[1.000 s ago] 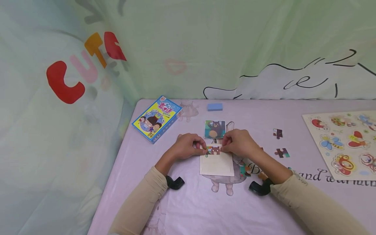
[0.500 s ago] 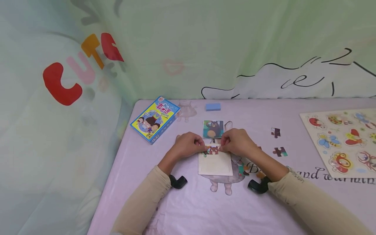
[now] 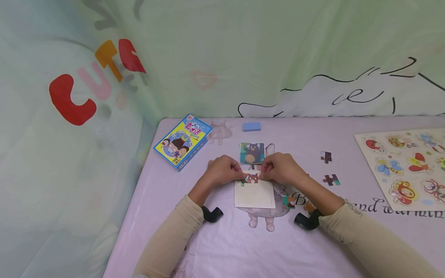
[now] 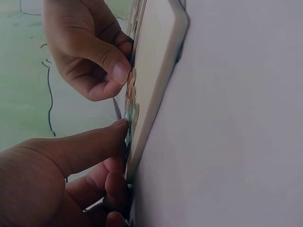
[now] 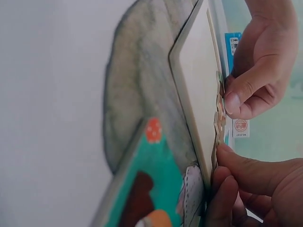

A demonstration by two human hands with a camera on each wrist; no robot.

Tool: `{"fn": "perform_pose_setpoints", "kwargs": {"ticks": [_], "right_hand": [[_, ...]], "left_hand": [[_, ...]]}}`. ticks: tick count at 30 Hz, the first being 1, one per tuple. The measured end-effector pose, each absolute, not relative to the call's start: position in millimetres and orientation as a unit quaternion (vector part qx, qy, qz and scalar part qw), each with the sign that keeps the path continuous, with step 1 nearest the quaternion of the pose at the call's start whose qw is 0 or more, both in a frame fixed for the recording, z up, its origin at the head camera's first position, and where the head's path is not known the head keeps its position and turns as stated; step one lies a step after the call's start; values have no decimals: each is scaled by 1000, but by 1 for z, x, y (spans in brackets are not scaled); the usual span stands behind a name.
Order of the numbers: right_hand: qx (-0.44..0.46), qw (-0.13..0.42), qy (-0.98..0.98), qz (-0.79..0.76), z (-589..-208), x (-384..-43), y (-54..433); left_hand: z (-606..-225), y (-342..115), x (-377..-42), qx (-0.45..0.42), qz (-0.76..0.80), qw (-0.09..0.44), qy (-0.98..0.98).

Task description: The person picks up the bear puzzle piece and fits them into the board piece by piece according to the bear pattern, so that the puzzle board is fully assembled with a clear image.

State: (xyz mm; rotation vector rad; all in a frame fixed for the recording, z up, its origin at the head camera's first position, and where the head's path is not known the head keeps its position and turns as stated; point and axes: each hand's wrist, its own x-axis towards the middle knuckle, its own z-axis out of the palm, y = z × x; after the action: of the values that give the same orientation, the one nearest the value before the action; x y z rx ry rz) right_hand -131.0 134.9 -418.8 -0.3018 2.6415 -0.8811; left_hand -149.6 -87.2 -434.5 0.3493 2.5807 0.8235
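Note:
A pale square puzzle tray (image 3: 254, 197) lies on the table in front of me. Along its far edge sits a joined row of pieces, among them a bear-face puzzle piece (image 3: 252, 178) and a greenish corner puzzle piece (image 3: 242, 182). My left hand (image 3: 224, 170) pinches the row's left end, thumb on top. At the other end, thumb and fingertips of my right hand (image 3: 282, 168) pinch the bear-face piece by its right side. Both wrist views show the thumbs right at the pieces (image 4: 134, 109), fingers curled at the tray's edge. Just beyond lies a bear picture card (image 3: 252, 153).
Loose puzzle pieces (image 3: 332, 180) lie to the right, with more half hidden by my right forearm (image 3: 318, 189). A yellow-blue box (image 3: 184, 142) stands far left, and a blue block (image 3: 252, 127) at the back. A wooden insect puzzle board (image 3: 396, 170) occupies the right side.
The head view has shifted slightly. Both hands keep hold at the same ends of the piece row, with only tiny finger movements.

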Motion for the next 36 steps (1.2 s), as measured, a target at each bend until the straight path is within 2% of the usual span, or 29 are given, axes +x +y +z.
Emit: {"fn": "perform_pose_setpoints", "kwargs": {"ticks": [11, 36], "right_hand": [[-105, 182, 924, -321, -417, -130, 137], [-113, 172, 931, -301, -418, -129, 132]], "left_hand": [[-434, -85, -148, 119, 293, 203, 927], [-437, -82, -147, 109, 279, 188, 935]]}}
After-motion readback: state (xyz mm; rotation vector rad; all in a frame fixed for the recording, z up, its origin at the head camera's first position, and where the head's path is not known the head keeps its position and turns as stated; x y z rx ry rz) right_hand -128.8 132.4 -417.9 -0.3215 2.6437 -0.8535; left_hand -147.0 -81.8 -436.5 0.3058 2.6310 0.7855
